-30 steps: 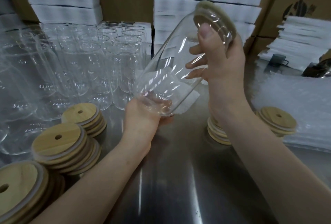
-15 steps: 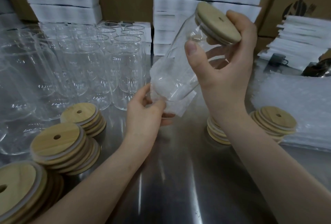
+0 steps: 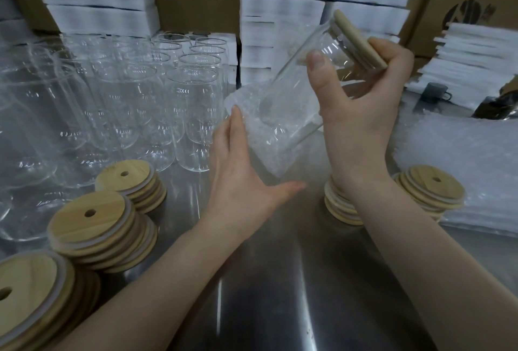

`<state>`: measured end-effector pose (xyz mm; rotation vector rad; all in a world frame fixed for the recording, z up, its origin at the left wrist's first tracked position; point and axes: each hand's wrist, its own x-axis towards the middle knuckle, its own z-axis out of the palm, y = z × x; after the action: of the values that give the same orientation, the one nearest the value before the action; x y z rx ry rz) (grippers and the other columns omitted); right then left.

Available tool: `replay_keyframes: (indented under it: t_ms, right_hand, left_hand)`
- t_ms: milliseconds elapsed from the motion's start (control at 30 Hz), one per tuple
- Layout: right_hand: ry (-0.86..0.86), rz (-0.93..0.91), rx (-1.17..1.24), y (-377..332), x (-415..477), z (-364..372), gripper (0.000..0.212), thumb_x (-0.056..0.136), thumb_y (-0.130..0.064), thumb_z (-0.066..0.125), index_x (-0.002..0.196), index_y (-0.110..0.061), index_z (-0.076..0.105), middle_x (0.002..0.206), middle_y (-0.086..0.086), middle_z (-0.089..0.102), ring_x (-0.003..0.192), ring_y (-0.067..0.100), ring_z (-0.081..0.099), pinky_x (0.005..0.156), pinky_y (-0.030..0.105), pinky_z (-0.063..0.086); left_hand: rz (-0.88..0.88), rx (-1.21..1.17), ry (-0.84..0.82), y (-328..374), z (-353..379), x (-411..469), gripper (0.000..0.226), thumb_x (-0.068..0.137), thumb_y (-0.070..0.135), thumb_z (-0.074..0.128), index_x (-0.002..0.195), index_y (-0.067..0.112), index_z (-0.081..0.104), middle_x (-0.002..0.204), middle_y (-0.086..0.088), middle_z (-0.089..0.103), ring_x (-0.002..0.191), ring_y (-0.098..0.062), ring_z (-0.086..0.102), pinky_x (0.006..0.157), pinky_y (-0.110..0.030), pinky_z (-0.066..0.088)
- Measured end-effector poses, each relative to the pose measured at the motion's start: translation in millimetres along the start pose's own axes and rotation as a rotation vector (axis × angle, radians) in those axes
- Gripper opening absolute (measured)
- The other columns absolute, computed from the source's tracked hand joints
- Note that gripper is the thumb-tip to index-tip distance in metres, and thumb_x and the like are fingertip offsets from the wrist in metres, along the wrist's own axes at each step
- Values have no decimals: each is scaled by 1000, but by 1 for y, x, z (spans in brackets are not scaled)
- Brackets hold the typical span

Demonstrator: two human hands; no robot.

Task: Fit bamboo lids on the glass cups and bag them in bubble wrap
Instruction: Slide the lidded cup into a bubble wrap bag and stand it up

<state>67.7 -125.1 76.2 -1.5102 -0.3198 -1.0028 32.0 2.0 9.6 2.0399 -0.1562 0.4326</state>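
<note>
A clear glass cup (image 3: 305, 75) with a bamboo lid (image 3: 360, 39) on its mouth hangs tilted above the steel table (image 3: 280, 289), lid toward the upper right. My right hand (image 3: 361, 109) grips the cup just under the lid, thumb across the glass. The cup's lower half sits inside a bubble wrap bag (image 3: 266, 137). My left hand (image 3: 241, 171) lies against the bag's left side and bottom with straight fingers and the thumb stretched out underneath.
Several empty glass cups (image 3: 193, 109) stand at the back left. Stacks of bamboo lids (image 3: 92, 218) lie front left, with other lid stacks (image 3: 431, 185) at the right. A pile of bubble wrap bags (image 3: 471, 160) lies far right. White boxes (image 3: 280, 8) and cartons line the back.
The bubble wrap bag has come further up the cup. My left hand went from gripping the bag's bottom to lying flat along it. The cup tipped, so the lid shows edge-on.
</note>
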Motion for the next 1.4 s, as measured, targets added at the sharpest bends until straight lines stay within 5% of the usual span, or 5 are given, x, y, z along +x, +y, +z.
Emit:
replay_keyframes:
  t_ms: [167, 667, 967, 1133, 1400]
  right_hand:
    - [-30, -15, -56, -2, -5, 2, 61, 74, -50, 76, 111, -16, 42, 98, -12, 50, 72, -3, 49, 68, 17, 45]
    - [-216, -30, -52, -8, -8, 3, 66, 69, -48, 80, 116, -20, 43, 105, -11, 52, 83, 28, 56, 70, 43, 52]
    - [-323, 57, -8, -6, -10, 7, 72, 66, -46, 82, 120, -17, 45, 113, -11, 57, 103, 17, 62, 88, 41, 53]
    - [-332, 100, -20, -6, -10, 6, 69, 69, -41, 84, 121, -19, 44, 113, -12, 55, 103, 17, 64, 86, 39, 56]
    - [-212, 155, 51, -6, -7, 5, 58, 73, -35, 84, 108, -16, 42, 93, -15, 51, 77, -2, 56, 78, 24, 53]
  left_hand:
    - [124, 58, 130, -6, -3, 4, 105, 76, 14, 83, 157, 16, 15, 147, -4, 34, 137, -15, 34, 116, -31, 30]
    - [173, -128, 185, -3, -5, 2, 91, 72, 49, 75, 150, 28, 32, 137, 27, 38, 139, -1, 34, 117, -37, 32]
    - [256, -407, 256, -8, -1, 5, 74, 73, 30, 83, 130, 24, 37, 131, 24, 42, 127, 13, 43, 103, -8, 34]
    - [228, -340, 268, -4, -6, 4, 61, 67, 49, 75, 115, 29, 43, 126, 3, 44, 123, -3, 44, 108, -22, 35]
    - [212, 26, 141, -12, 2, 5, 115, 66, 26, 88, 153, 35, 14, 134, 16, 25, 124, 9, 22, 100, 4, 13]
